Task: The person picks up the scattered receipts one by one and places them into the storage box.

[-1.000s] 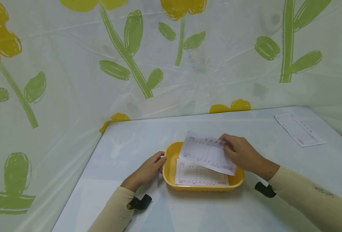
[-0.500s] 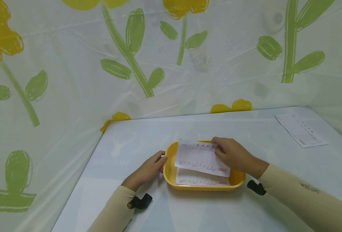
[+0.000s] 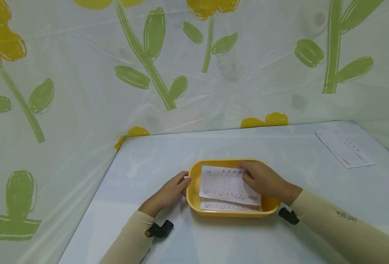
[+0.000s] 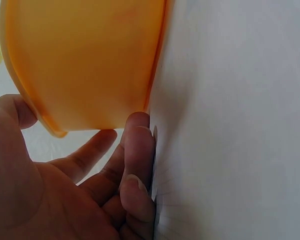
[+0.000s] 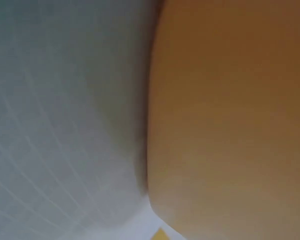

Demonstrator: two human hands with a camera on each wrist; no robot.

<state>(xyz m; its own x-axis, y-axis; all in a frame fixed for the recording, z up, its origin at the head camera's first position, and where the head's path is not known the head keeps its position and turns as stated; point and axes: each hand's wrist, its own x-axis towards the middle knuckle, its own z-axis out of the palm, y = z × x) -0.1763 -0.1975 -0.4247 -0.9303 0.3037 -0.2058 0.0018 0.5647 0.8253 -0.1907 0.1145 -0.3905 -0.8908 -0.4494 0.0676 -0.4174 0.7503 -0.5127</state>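
A yellow plastic basket (image 3: 232, 214) stands on the table in the head view. My left hand (image 3: 170, 192) holds its left end; in the left wrist view the thumb (image 4: 26, 112) is on the rim and the other fingers lie low by the wall (image 4: 95, 65). My right hand (image 3: 268, 180) reaches into the basket and pinches a printed paper form (image 3: 225, 186) near its upper right corner. Beneath that form lies another paper form (image 3: 214, 205), mostly covered. The right wrist view shows the basket's wall (image 5: 230, 120) close up, with the right hand out of sight.
Another printed paper slip (image 3: 345, 148) lies on the far right of the pale table (image 3: 168, 150). Behind the table hangs a white curtain (image 3: 264, 84) with flower prints. Black wrist-worn pieces are on both sleeves.
My right hand has lowered the upper form leftward and down into the basket, where it covers more of the form below. The left hand keeps its place on the basket.
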